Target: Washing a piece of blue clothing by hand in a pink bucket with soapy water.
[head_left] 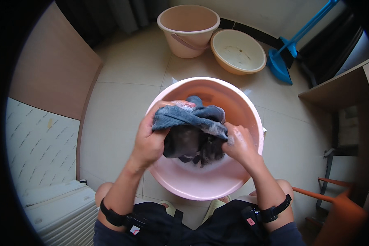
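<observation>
A wet blue denim garment (175, 116), soapy in places, is stretched between my hands above a large pink plastic bucket (200, 181). My left hand (150, 135) grips its wide, folded end, with the fingers partly hidden behind the cloth. At the other end, my right hand (239, 142) pinches a twisted part of the fabric, and suds cling to the skin. Below the denim, dark wet cloth (212, 152) lies in foamy water in the bucket. Whether the dark cloth belongs to the same garment, I cannot tell.
Beyond the bucket stand a pale pink pail (187, 40) with a handle and a cream basin (238, 50). A blue dustpan (278, 67) leans at the far right. An orange chair (341, 212) is at the near right, beside a wooden desk (341, 75). Wooden panels (52, 61) bound the left.
</observation>
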### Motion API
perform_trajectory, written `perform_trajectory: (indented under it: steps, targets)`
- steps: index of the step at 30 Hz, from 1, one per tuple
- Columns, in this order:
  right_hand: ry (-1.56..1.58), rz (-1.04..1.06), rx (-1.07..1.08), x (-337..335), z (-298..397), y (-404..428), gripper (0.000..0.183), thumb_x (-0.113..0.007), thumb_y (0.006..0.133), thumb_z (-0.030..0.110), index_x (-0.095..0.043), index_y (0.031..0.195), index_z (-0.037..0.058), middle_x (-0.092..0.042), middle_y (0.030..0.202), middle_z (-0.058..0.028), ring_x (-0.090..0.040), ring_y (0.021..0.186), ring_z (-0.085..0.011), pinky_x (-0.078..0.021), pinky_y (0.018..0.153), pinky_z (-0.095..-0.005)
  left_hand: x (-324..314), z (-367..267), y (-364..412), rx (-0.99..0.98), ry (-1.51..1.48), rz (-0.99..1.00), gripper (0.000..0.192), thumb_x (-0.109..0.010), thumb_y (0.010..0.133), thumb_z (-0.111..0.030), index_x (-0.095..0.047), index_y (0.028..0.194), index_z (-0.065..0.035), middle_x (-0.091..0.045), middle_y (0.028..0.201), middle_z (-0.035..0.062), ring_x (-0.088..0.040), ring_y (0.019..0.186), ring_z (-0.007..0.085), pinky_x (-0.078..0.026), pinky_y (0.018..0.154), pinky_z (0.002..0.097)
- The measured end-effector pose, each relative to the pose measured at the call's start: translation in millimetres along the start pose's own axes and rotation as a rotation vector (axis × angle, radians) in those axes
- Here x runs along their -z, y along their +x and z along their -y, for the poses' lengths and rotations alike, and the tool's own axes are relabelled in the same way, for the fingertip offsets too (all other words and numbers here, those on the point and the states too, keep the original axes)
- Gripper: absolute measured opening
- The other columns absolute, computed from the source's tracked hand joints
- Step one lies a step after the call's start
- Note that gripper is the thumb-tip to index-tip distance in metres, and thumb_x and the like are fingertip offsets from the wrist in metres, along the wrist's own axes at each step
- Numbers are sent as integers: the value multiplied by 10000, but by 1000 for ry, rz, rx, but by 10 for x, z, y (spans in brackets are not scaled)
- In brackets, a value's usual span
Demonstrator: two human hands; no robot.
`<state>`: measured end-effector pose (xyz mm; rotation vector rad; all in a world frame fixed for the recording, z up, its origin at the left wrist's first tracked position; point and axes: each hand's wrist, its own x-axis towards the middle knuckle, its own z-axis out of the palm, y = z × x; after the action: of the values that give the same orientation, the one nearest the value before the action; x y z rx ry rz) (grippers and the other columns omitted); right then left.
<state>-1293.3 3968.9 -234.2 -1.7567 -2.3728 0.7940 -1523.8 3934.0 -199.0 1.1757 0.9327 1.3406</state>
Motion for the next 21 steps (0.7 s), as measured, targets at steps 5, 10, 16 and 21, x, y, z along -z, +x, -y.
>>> perform_trajectory:
  steps: [5,10,16,21]
  targets:
    - [244,-326,-25,189,-112,29,265,-524,643,41,-630,877,-25,-624,701,-226,-638,669,-345,-506,699,-375,263,21,11,198,789,113,339,-516,734,21,-561,1070,16,-597,1135,179,-542,1138,308,-369,1024,351]
    - [716,-396,173,410,129,-28,269,-570,654,25,-613,914,-26,-601,705,-104,-581,658,-123,-476,649,-261,7,326,-127,28,1093,423,778,-757,690,-383,-428,1285,-5,-439,1331,240,-389,1271,393,-251,1085,489]
    - [431,-350,734,204,381,47,368,-601,645,79,-583,1008,14,-643,914,-170,-636,825,-309,-502,796,-370,-314,100,1,-151,816,121,542,-672,681,-81,-512,1197,-42,-627,1016,209,-598,973,378,-472,841,409]
    - [542,-186,361,130,443,46,435,-681,678,144,-514,1065,37,-624,943,-163,-638,816,-300,-507,773,-382,-7,50,58,92,753,237,327,-579,733,-39,-564,1059,-17,-638,923,227,-603,916,394,-465,817,420]
